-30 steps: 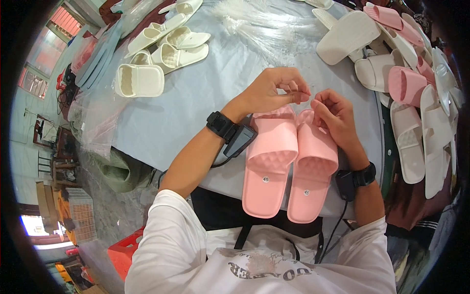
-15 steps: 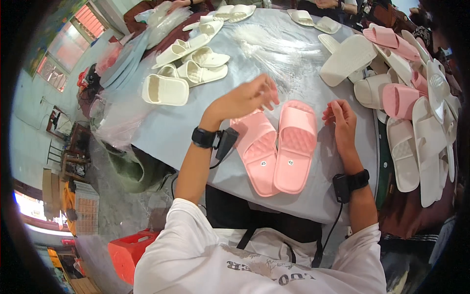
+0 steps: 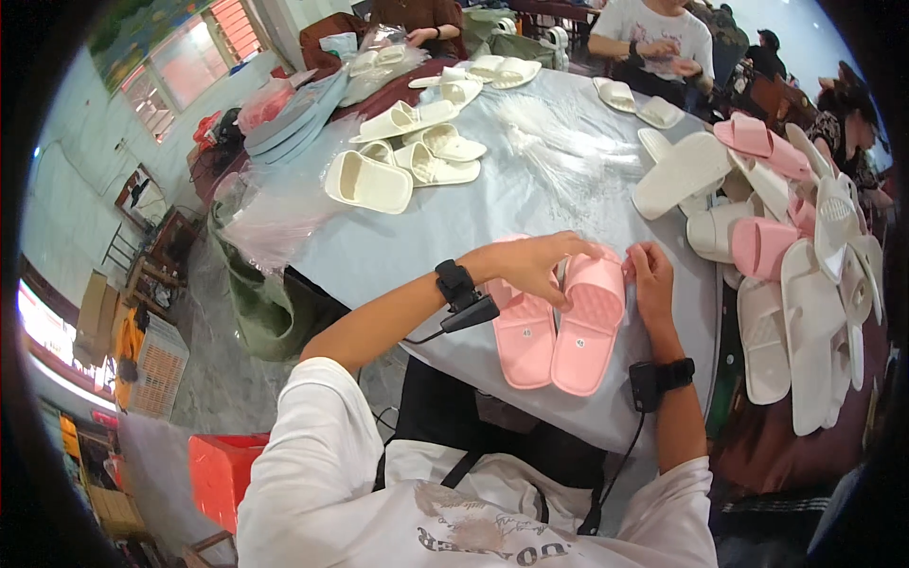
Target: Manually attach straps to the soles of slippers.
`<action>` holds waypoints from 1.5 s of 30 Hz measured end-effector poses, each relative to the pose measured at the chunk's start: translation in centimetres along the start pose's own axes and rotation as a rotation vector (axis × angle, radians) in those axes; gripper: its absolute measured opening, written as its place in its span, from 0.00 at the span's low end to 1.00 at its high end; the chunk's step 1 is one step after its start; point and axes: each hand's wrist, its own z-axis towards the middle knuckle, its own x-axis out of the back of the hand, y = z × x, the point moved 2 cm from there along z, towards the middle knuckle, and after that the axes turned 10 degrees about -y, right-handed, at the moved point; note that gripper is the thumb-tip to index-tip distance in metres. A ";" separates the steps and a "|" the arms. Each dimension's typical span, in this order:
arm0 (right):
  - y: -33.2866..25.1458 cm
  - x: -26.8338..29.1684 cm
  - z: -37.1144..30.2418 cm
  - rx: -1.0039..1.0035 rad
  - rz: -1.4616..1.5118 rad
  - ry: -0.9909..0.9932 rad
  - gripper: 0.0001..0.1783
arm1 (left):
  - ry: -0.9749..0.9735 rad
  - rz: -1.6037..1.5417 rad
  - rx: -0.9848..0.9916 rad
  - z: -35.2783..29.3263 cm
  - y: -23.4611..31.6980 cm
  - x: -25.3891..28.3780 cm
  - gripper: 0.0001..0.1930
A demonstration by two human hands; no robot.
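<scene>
On the worktop point(image 3: 431, 270), two pink slide slippers point(image 3: 587, 327) lie together. My left hand point(image 3: 544, 265) spans the right one; whether it grips, I cannot tell. My right hand point(image 3: 650, 276), fingers narrow, is near. Probably I am arranging; next needs gentle, even holding.

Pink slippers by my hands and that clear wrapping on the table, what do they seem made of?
Pink slippers: probably moulded foam or soft plastic, fairly matte; the colour is even and the footbeds have a bumpy pattern. Clear wrapping: likely thin, glossy plastic film; it looks see-through, creased and shiny.
</scene>
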 end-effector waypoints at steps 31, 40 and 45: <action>-0.1 0.0 -0.8 -0.043 -0.189 0.010 0.11 | 1.081 0.300 1.147 -17.9 -17.3 23.0 0.70; -1.3 -0.4 -0.8 -0.055 -0.159 -0.013 0.12 | 0.675 1.162 0.965 -11.3 -10.9 17.5 0.47; -1.0 -0.7 -0.6 -0.048 -0.148 0.031 0.11 | 0.519 1.203 0.425 -1.7 -7.5 13.4 0.44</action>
